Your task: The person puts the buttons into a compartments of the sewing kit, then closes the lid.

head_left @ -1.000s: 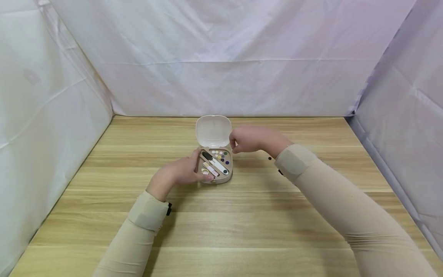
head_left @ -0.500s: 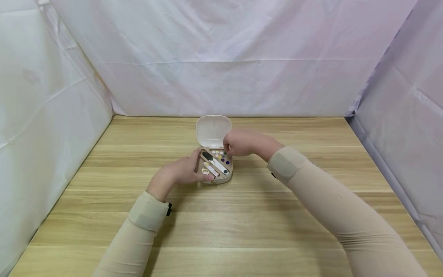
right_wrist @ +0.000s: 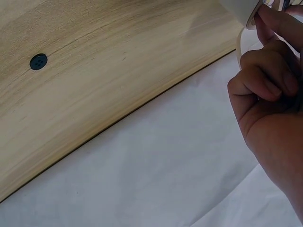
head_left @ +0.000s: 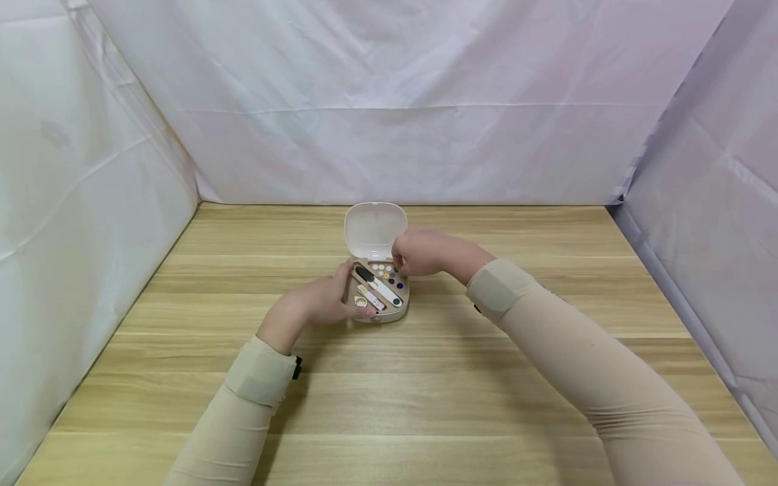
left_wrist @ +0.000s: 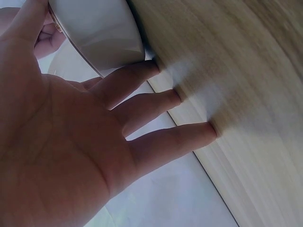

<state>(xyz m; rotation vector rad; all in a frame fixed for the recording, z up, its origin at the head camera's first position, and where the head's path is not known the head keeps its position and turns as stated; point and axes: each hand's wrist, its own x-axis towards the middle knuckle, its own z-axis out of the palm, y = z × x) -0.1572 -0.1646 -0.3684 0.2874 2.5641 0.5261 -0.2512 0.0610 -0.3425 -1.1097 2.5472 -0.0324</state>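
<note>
An open sewing box (head_left: 398, 314) with a pale lid (head_left: 375, 226) stands on the table. Its tray bears several coloured buttons (head_left: 386, 275), a white tool with a black end (head_left: 384, 290), a small patterned piece (head_left: 370, 297) and a pale ring (head_left: 360, 302). My left hand (head_left: 322, 299) grips the box at its left front corner, the thumb along the front; in the left wrist view its other fingers extend to the tabletop. My right hand (head_left: 422, 252) has curled fingers, thumb and forefinger tips down at the tray's right rim by the buttons. Anything between those tips is hidden.
A dark button (right_wrist: 39, 61) lies on the wooden table (head_left: 389, 398), right of the box; my right arm hides it in the head view. White cloth (head_left: 389, 101) hangs behind the table and along both sides.
My right hand has moved left from beside the box to over the tray's right edge, and has stayed nearly still there since. The left hand and the box have not moved.
</note>
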